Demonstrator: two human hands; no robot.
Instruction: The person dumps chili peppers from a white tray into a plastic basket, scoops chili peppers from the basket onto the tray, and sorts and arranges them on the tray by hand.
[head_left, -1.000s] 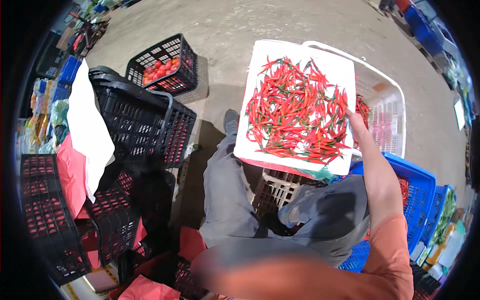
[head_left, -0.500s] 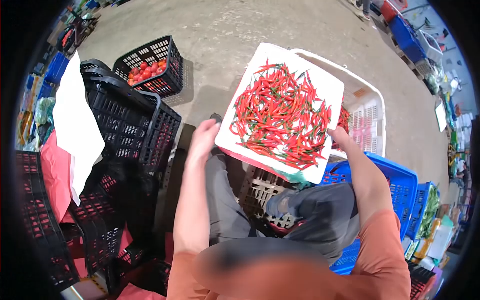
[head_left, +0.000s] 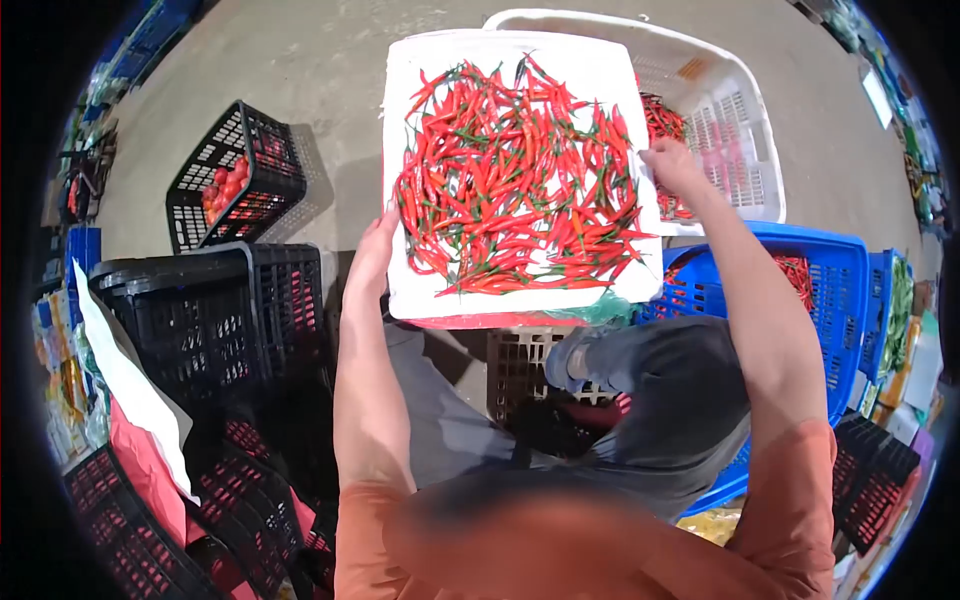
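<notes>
A white foam tray with a layer of red chili peppers spread over it is held up in front of me. My left hand is closed on its left edge, with the fingertips hidden beneath or behind it. On the opposite edge my right hand grips the tray, the fingers bent around the rim. Below its front side show a red strip and some crumpled green plastic. Partly behind the tray stands a white crate with more red chilies inside.
A blue crate with chilies stands by my right arm. To the left are a black crate of tomatoes, stacked black crates and a white sheet. A beige crate sits between my legs.
The tray has come leftward and up in view and turned more square to me, both hands still on it. The surroundings have shifted as my head turned.
</notes>
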